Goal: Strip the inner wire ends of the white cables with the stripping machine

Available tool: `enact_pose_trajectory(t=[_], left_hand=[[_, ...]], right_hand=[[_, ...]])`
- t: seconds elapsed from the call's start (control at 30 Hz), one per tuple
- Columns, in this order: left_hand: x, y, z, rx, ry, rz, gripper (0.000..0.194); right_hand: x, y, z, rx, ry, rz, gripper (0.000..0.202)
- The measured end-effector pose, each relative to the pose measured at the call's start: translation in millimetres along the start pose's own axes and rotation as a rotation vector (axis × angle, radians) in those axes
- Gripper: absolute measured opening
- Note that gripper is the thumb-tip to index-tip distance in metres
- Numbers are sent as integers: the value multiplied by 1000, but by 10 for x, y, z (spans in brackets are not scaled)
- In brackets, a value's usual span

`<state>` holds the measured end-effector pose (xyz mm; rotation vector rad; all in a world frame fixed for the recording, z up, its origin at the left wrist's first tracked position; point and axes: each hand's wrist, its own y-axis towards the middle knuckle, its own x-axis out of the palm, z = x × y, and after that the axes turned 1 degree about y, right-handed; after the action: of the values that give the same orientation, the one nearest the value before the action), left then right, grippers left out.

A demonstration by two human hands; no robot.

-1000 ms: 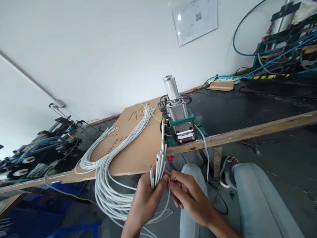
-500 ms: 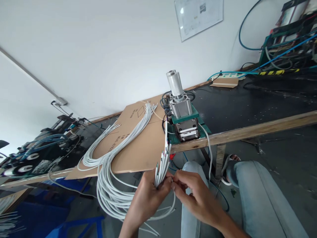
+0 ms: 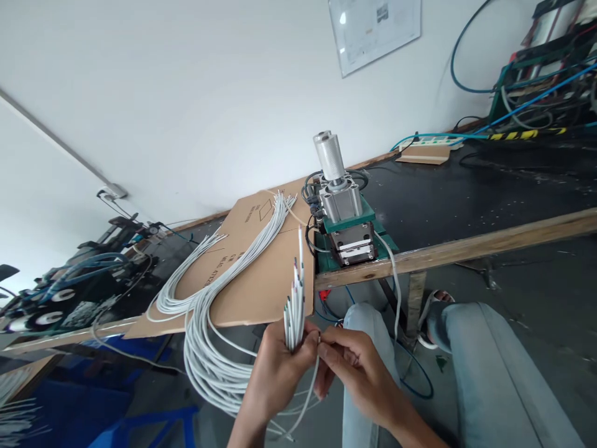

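My left hand is closed around a bunch of white cables, whose cut ends point upward with small coloured wire tips showing. One cable stands higher than the others. Beside it, my right hand pinches a single white cable between thumb and fingers, close to my left thumb. From there that cable curves down below the hands. A long coil of white cables hangs over the table edge to the left, its far part lying on a cardboard sheet.
A small pneumatic press with a silver cylinder stands at the bench edge ahead. Another machine is at the left, and more equipment at the back right. A power strip lies by the wall. My knees are below the bench.
Both hands have shifted slightly left, and the cable bunch now stands more upright, further from the press. The single cable in my right hand hangs in a straighter curve.
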<state>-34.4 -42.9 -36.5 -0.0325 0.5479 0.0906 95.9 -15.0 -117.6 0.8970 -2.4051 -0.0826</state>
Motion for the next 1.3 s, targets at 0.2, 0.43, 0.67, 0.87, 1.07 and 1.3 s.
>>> enact_pose_trajectory(t=[0.2,0.43,0.67,0.87,1.07,1.3], left_hand=[[-22,-44,-124,-47,-163,20,31],[20,-62,-198,-19,-146,70,31],[73,-61,-334,-6,-158,200,23],[95,-65,-348,17,-148,226,20],[113,-72,-280,7,-175,185,28],[89,-94,-279,-24,-222,122,37]], right_hand=[[111,37,130,-2,124,43,41],[81,34,151,-3,131,40,41],[90,41,153,-10,114,55,41],[77,36,155,5,91,75,42],[92,39,146,-40,64,95,41],[91,34,218,-50,72,110,40]])
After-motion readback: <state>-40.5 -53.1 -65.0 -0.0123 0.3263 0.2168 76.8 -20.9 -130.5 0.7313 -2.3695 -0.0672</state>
